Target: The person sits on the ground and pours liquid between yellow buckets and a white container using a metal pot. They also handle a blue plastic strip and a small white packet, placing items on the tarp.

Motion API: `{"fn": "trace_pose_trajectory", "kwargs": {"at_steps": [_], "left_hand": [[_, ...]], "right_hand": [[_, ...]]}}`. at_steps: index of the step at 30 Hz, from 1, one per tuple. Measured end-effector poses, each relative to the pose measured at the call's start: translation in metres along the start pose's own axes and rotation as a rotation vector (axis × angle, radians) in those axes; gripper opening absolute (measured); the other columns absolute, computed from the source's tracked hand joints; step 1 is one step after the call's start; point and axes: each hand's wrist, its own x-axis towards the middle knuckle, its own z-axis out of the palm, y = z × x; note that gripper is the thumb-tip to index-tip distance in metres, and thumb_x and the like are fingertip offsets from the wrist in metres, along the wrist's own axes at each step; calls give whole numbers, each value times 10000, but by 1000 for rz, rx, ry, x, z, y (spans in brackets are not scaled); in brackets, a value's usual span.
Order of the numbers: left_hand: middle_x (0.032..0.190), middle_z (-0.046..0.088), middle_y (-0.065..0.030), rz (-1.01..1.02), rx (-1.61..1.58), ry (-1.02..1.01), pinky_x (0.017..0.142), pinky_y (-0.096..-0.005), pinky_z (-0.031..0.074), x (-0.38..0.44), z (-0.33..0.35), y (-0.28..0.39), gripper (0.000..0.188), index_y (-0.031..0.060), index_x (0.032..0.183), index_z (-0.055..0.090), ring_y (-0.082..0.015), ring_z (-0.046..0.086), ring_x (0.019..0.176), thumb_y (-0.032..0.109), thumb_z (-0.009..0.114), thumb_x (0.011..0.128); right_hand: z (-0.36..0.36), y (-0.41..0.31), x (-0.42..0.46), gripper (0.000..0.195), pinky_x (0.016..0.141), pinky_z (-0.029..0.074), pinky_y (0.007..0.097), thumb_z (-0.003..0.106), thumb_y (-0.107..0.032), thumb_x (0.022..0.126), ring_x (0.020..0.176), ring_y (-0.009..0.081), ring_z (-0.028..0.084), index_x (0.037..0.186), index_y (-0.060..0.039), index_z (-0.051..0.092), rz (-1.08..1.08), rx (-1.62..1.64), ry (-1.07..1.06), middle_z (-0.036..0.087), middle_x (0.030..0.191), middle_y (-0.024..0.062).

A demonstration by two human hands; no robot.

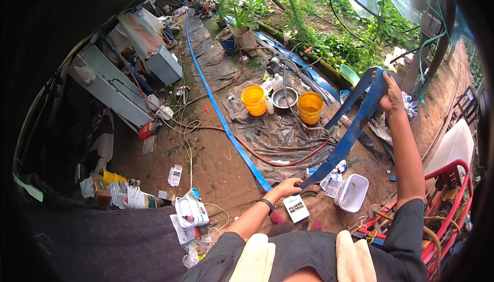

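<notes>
A flat blue lay-flat hose [341, 143] stretches between my two hands. My right hand [391, 93] is raised at the right and grips a fold of it, with another length hanging down behind. Low in front of my body, my left hand [289, 187] is closed on the lower part of the hose. From near my left hand, a brighter blue flat strip [220, 116] runs along the ground to the far end of the path. A white box [296, 208] with printed pictures lies just below my left hand.
Two yellow buckets [253, 100] and a steel basin [285, 97] stand on black plastic sheeting [266, 143]. A reddish-brown hose [247, 147] loops across the ground. Near me are a white plastic tub [353, 194] and a red metal-framed machine [447, 212]. Grey cabinets [112, 85] line the left.
</notes>
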Motion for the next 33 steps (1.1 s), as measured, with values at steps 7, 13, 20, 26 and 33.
{"fn": "trace_pose_trajectory", "kwargs": {"at_steps": [7,13,20,26,33], "left_hand": [[1276,617,-165,164,197,206,986,-351,475,-19,-64,140,499,47,1394,482,-212,589,1164,106,598,913],[1219,651,-160,124,325,291,970,-338,483,-34,-101,150,442,52,1351,533,-203,613,1136,116,594,918],[1364,528,-225,154,245,186,1005,-383,470,-11,-51,143,595,60,1438,426,-294,555,1236,190,662,908],[1429,444,-262,326,345,208,1001,-407,476,18,4,164,770,72,1490,348,-342,536,1261,281,729,854],[1175,667,-165,377,97,64,936,-344,509,36,44,188,587,55,1391,491,-223,652,1075,249,713,883]], "right_hand": [[10,11,-32,227,793,556,374,586,-221,983,922,201,664,1110,-35,615,-32,-4,-3,701,1028,106],[21,27,-42,193,795,561,367,583,-197,983,885,210,672,1089,-37,598,-16,39,-26,697,990,109],[19,32,-59,216,798,547,353,586,-215,978,886,204,669,1092,-33,603,38,-2,-105,693,987,113],[14,60,-100,218,836,536,331,601,-199,967,889,188,674,1109,-34,599,89,-15,-79,692,985,97],[12,70,-124,204,847,539,341,614,-196,959,906,186,670,1096,-44,606,90,13,-62,690,987,90]]}}
